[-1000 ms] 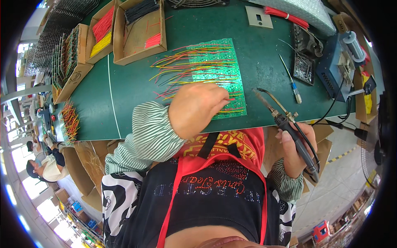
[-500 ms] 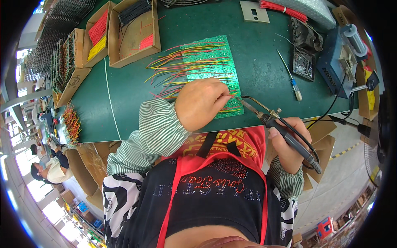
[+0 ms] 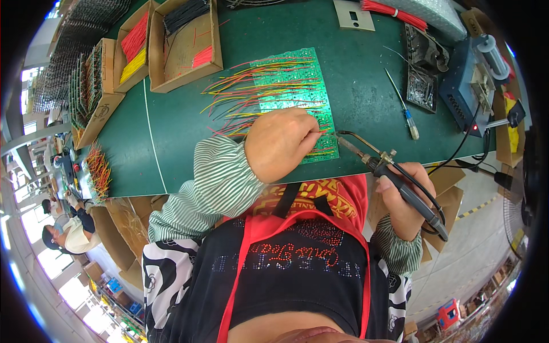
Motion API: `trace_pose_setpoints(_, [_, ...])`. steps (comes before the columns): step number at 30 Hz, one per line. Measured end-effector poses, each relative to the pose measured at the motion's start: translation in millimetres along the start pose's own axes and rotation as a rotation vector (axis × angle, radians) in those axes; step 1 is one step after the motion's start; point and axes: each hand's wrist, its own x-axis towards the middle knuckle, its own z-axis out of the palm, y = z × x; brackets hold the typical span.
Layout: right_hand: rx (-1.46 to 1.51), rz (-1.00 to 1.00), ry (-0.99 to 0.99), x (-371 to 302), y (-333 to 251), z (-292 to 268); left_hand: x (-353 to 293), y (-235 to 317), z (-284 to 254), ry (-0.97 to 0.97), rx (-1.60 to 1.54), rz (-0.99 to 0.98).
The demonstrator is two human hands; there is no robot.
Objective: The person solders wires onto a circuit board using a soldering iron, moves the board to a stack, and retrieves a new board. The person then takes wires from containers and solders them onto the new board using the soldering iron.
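Wires in red, yellow and black lie over a green board on the green table. The left hand is over the board, thumb and finger pinching a thin wire. The right hand wraps around a hot iron. It looks like wire joining; the next move calls for steady fingers and a careful tip. The left hand hides some board. Whether the tip touches is too small to tell.
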Motion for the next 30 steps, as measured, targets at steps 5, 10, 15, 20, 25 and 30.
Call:
trace_pose_setpoints(5, [-0.028, -0.027, 0.029, -4.6, 0.2, -5.3, -1.4, -0.2, 0.3, 0.011, 0.013, 0.004])
trace_pose_setpoints(10, [-0.016, -0.013, -0.006, -12.0, -1.7, -6.9, -6.9, -0.3, -8.9, 0.056, 0.002, 0.019])
trace_pose_setpoints(15, [-0.096, -0.065, -0.082, -19.9, -9.0, -5.6, -35.8, 1.4, -31.5, 0.057, -0.039, -0.038])
trace_pose_setpoints(20, [-0.124, -0.253, -0.263, -18.8, -11.1, 10.6, -65.5, -8.3, -23.2, -0.043, -0.098, -0.097])
trace_pose_setpoints(25, [-0.115, -0.234, -0.295, -18.5, -12.4, 23.6, -68.7, -13.4, -20.2, -0.066, -0.096, -0.134])
trace_pose_setpoints(30, [-0.113, -0.228, -0.288, -19.2, -9.7, 29.0, -70.3, -16.9, -21.5, -0.098, -0.108, -0.129])
